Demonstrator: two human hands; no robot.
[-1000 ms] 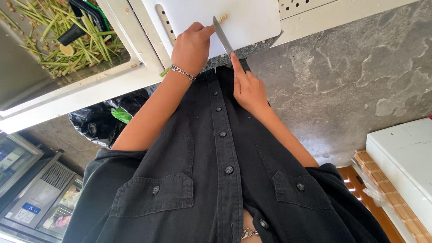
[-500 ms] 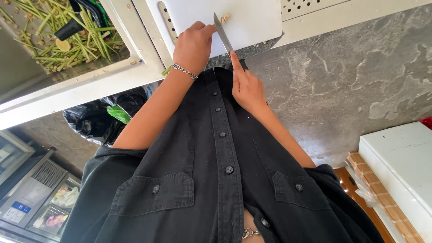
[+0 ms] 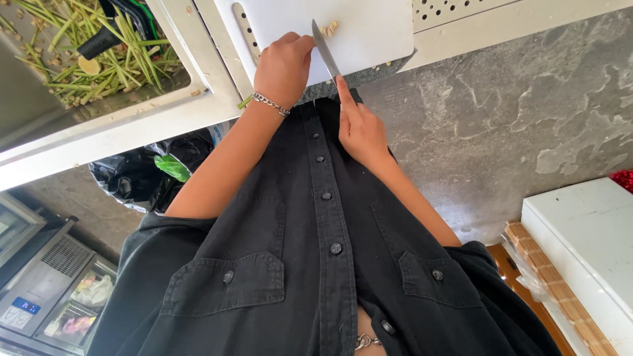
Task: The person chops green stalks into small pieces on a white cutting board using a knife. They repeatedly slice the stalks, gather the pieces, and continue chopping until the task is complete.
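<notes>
Since the earlier frames little has shifted: both hands stay at the near edge of the white cutting board (image 3: 369, 29), and the knife (image 3: 326, 49) keeps about the same slant, while the tray of green stalks (image 3: 99, 59) now sits a little further toward the left edge of the view.

The left hand (image 3: 285, 66) is curled into a loose fist on the board, knuckles up, just beside the blade; whether it grips anything under the fingers cannot be told. A chain bracelet (image 3: 269, 103) circles its wrist. The right hand (image 3: 359, 128) is closed on the knife's handle, which is hidden under the palm, with the index finger stretched straight along the spine of the blade. The blade runs from that hand up onto the board, its tip beside a few small pale cut pieces (image 3: 331, 28) lying near the board's middle.

The board lies on the pale worktop (image 3: 501, 33), overhanging its near edge slightly. To the left of the board, the metal tray set into the worktop holds green stalks and trimmings. Below the worktop edge a black rubbish bag (image 3: 138, 175) holds a green scrap. The person's black buttoned shirt (image 3: 316, 264) fills the lower view, over a grey stone floor (image 3: 527, 118).
</notes>
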